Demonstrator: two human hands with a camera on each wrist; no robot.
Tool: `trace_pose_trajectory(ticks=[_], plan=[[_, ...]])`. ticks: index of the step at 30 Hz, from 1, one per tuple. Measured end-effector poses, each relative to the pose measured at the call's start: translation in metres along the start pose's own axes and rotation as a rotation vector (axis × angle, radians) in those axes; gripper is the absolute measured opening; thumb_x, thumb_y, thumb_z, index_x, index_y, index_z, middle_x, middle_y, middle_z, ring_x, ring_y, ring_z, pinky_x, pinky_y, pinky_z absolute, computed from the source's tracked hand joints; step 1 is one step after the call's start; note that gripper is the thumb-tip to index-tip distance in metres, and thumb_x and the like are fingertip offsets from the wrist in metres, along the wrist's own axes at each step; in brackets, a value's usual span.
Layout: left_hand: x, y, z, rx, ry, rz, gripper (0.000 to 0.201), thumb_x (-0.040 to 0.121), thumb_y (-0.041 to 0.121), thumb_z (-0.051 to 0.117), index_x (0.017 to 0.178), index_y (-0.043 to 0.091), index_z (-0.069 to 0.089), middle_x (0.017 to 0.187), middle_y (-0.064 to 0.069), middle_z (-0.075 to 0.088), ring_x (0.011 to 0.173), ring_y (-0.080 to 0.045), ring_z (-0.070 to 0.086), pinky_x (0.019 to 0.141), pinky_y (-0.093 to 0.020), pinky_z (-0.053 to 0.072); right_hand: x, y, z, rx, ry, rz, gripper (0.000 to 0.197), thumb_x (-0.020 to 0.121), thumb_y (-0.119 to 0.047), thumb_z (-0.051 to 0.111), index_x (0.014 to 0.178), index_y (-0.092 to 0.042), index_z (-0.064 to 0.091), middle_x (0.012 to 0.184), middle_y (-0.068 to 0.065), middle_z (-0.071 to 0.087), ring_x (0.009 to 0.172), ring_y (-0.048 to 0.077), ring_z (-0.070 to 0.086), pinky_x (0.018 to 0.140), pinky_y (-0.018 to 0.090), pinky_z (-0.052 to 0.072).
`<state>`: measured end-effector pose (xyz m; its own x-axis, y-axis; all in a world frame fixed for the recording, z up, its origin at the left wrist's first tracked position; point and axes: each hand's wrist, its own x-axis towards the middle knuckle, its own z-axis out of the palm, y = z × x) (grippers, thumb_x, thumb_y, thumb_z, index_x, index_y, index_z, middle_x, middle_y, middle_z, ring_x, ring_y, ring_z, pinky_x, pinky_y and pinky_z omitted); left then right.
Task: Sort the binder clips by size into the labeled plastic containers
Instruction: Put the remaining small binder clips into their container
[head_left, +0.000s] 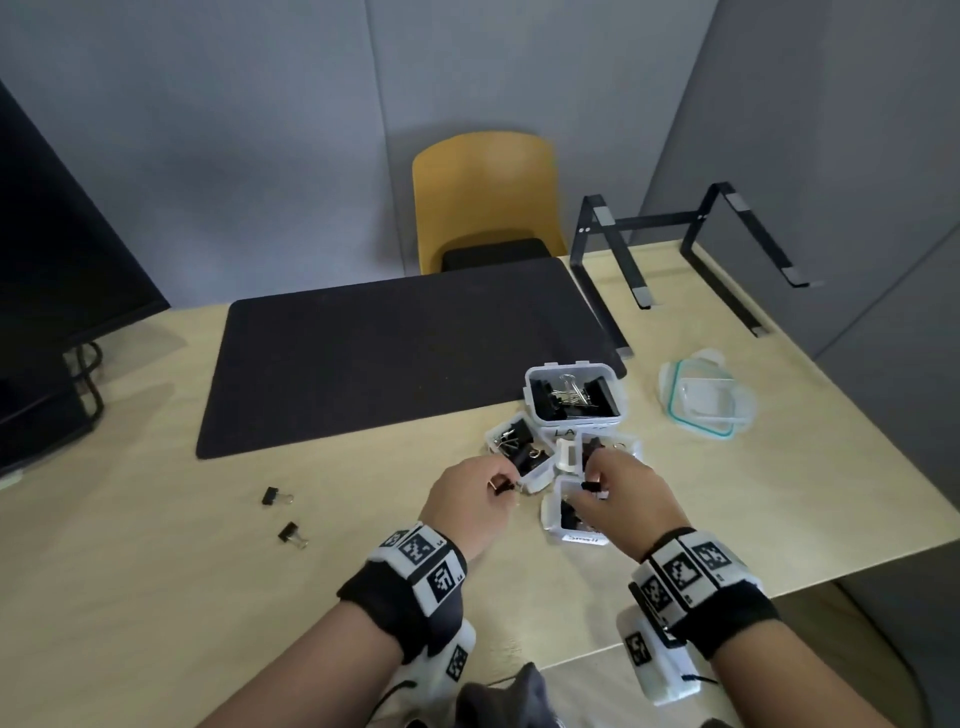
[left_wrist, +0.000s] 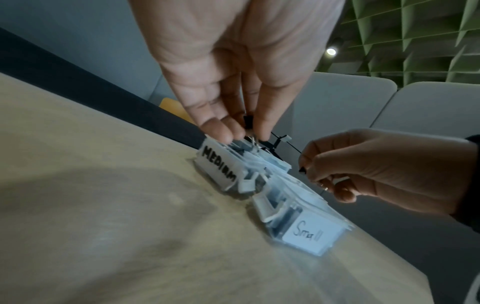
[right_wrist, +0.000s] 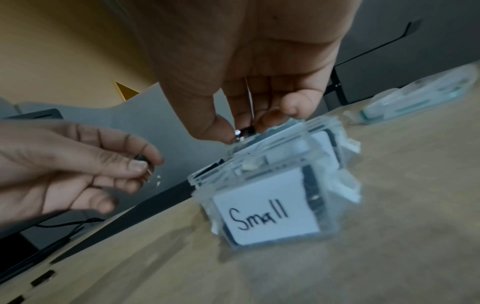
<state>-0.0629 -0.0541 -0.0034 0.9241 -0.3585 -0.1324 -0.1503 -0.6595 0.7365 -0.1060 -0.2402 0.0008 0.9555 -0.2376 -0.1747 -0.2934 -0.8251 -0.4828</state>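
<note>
Both hands up close: left hand (head_left: 470, 499) pinches a medium binder clip (head_left: 503, 486) right at the Medium container (head_left: 522, 457), while right hand (head_left: 631, 499) pinches a small clip (head_left: 589, 486) over the Small container (head_left: 569, 517), so I'd guess both drop straight in. Two loose clips (head_left: 284, 514) wait well left.

The desk (head_left: 156, 597) has a light wood-grain top. A dark rectangular mat (head_left: 395, 358) lies flat on it, reaching the far edge. A yellow chair (head_left: 485, 192) with a dark seat pad stands behind the desk, against a grey partition wall (head_left: 234, 130). A black metal laptop stand (head_left: 675, 249) occupies the far right corner, its left foot just beside the mat. A dark monitor (head_left: 57, 249) stands at the left edge. Two stacked clear lids (head_left: 706, 400), one with a teal seal, lie right of the mat.
</note>
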Motion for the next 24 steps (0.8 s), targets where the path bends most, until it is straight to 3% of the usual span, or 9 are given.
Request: trace_pose_trajectory(ticks=[4,9,14,21,24], plan=[[0.001,0.021,0.021,-0.069,0.005,-0.03,0.016,0.085,0.021,0.063,0.1,0.028,0.063,0.086,0.012,0.062,0.082,-0.009,0.06,0.077,-0.023,0.05,-0.004,0.015,0.001,0.065,-0.027,0.0,0.016,0.081,-0.027,0.061,0.09,-0.024,0.048,0.092,-0.007,0.051,0.081,0.017,0.053,0.071,0.028,0.041],[0.005,0.034,0.044,-0.1,-0.005,-0.019,0.011,0.085,0.023,0.065,0.094,0.029,0.063,0.083,0.015,0.061,0.084,-0.007,0.06,0.081,-0.023,0.05,-0.001,0.023,0.003,0.171,0.007,-0.024,0.012,0.082,-0.018,0.059,0.089,-0.024,0.05,0.089,-0.007,0.051,0.072,0.01,0.049,0.068,0.022,0.036],[0.008,0.032,0.054,-0.005,-0.039,0.055,0.026,0.086,0.029,0.064,0.111,0.026,0.061,0.11,0.012,0.06,0.103,-0.007,0.053,0.09,-0.021,0.043,0.0,0.025,0.001,0.202,-0.021,-0.035,0.012,0.083,-0.016,0.056,0.093,-0.022,0.054,0.091,-0.006,0.054,0.076,0.012,0.051,0.07,0.022,0.038],[-0.008,0.0,0.018,0.064,0.071,0.03,0.019,0.09,0.031,0.054,0.106,0.026,0.063,0.107,0.009,0.057,0.103,-0.009,0.052,0.092,-0.026,0.042,0.0,0.002,0.004,0.176,-0.07,-0.168,0.017,0.087,-0.017,0.053,0.104,-0.017,0.057,0.094,-0.008,0.05,0.072,-0.002,0.047,0.064,0.012,0.035],[-0.02,-0.028,-0.008,0.101,0.067,-0.07,0.018,0.09,0.028,0.055,0.106,0.026,0.062,0.113,0.008,0.054,0.109,-0.01,0.049,0.099,-0.028,0.039,0.0,-0.022,0.012,0.167,-0.102,-0.249,0.017,0.087,-0.016,0.053,0.103,-0.016,0.058,0.093,-0.007,0.051,0.069,0.0,0.046,0.068,0.016,0.036]])
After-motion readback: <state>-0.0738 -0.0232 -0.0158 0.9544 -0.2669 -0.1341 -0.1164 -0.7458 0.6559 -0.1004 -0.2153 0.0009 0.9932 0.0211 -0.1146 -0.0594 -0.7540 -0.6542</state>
